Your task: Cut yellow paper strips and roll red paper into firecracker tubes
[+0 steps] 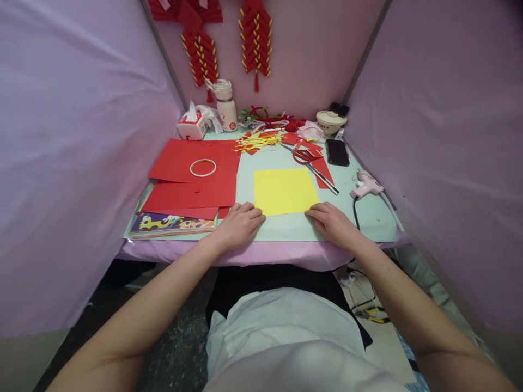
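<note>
A square sheet of yellow paper (285,190) lies flat on the pale green table covering. At its near left corner my left hand (244,224) is closed, fingers together on the edge of the sheet. My right hand (329,222) pinches the near right corner in the same way; both thumbs are mostly hidden. Just left of the yellow sheet are large sheets of red paper (188,193), with a white ring (203,168) on top. Red-handled scissors (302,157) and a dark and silver pen-like stick (323,179) lie beyond its right side.
Yellow strips (259,141) lie behind the paper. A glue gun (366,185) with a cord and a black phone (337,152) are on the right. A white bottle (226,106), a tissue box (193,126) and a lidded bowl (330,123) line the back. Fabric walls enclose both sides.
</note>
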### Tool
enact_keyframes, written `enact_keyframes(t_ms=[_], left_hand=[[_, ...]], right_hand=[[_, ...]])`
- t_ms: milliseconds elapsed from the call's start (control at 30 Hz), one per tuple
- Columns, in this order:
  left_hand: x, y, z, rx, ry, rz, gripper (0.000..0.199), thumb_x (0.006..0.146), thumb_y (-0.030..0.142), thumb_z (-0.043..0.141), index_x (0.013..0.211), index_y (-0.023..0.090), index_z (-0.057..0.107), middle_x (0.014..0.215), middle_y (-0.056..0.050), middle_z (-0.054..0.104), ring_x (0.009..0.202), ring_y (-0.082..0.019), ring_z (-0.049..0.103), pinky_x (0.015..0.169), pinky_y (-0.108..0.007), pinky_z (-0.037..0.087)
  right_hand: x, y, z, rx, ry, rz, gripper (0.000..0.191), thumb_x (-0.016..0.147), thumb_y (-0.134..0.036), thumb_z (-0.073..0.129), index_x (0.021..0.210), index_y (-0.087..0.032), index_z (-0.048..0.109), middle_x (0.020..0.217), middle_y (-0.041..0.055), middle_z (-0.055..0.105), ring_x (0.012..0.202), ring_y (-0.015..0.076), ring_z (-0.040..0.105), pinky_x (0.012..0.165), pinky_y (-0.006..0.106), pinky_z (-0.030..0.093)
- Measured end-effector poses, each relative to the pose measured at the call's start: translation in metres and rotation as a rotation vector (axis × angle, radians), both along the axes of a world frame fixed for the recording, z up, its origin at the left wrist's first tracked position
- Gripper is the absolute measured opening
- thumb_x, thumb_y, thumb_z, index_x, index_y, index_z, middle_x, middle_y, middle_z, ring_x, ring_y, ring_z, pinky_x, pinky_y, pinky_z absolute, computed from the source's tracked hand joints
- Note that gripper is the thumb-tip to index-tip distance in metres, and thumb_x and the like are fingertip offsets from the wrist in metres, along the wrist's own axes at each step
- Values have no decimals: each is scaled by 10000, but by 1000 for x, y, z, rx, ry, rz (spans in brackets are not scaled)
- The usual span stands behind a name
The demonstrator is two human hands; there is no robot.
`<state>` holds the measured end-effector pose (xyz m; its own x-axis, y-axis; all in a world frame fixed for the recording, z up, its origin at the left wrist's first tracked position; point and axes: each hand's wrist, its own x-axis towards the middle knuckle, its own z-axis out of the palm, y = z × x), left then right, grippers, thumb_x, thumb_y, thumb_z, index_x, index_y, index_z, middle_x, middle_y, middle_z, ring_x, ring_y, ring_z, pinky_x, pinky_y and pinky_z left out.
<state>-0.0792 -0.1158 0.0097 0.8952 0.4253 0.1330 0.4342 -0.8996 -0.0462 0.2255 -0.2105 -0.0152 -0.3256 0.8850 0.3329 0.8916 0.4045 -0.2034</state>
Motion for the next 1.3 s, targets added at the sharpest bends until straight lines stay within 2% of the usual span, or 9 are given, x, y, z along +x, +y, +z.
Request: enact_keyframes(t_ms=[267,600,700,800,867,933,1033,1167,1300], left_hand=[[-22,-2,-7,28,-37,43,293,998,220,426,1189,200,647,1141,-88,679,1061,-282,506,821,-418,355],[-26,-4,-4,63,-35,29,283,941,175,469,1167,187,638,1137,-84,681,1063,-285,519,834,-424,359],[-30,-4,-4,80,-48,27,251,935,182,478,1121,179,646,1099,-94,679,1045,-286,523,839,-433,372],[-28,-3,-2,108,-121,101,197,921,173,484,1012,165,659,1050,-114,672,1000,-291,529,810,-437,393],[-19,-2,1,109,-225,151,203,912,141,472,990,155,658,1043,-128,662,991,-287,531,801,-429,411],[-1,0,3,62,-305,97,248,910,105,451,1041,146,658,1055,-134,650,1013,-273,532,835,-414,433],[36,3,3,-82,-238,-99,300,961,127,419,1151,153,650,1091,-117,637,1005,-237,543,879,-374,450],[67,10,-6,-147,-89,-134,283,1014,208,409,1105,161,673,992,-92,633,900,-222,529,812,-342,441],[69,14,-11,-97,-31,-142,277,1021,224,412,1125,169,663,1009,-87,631,922,-230,516,806,-357,404]], right_hand=[[2,0,-4,10,-5,-5,354,902,-82,455,1151,-154,696,1120,141,675,1007,279,599,877,446,531],[19,-9,-10,34,-16,-59,333,923,-107,455,1155,-166,687,1150,126,668,1029,270,583,905,426,516],[28,-16,-9,46,-35,-86,313,936,-121,448,1131,-155,691,1120,128,677,1005,273,577,892,431,517],[32,-20,-3,82,-66,-123,291,929,-112,451,1067,-140,705,1049,132,689,948,276,570,859,440,517],[29,-18,4,130,-50,-135,286,925,-104,454,1054,-139,706,1035,134,689,934,273,564,849,438,512],[19,-11,10,152,-9,-86,292,930,-108,457,1086,-152,700,1066,130,685,963,266,566,866,427,504],[-1,6,17,78,15,73,296,942,-129,471,1134,-174,691,1066,116,684,982,250,578,874,406,496],[-16,24,17,-47,3,175,302,949,-134,468,1139,-177,698,1019,109,686,937,237,589,823,381,494],[-15,27,14,-81,-24,186,338,938,-113,456,1170,-193,689,1031,102,678,938,230,589,827,371,480]])
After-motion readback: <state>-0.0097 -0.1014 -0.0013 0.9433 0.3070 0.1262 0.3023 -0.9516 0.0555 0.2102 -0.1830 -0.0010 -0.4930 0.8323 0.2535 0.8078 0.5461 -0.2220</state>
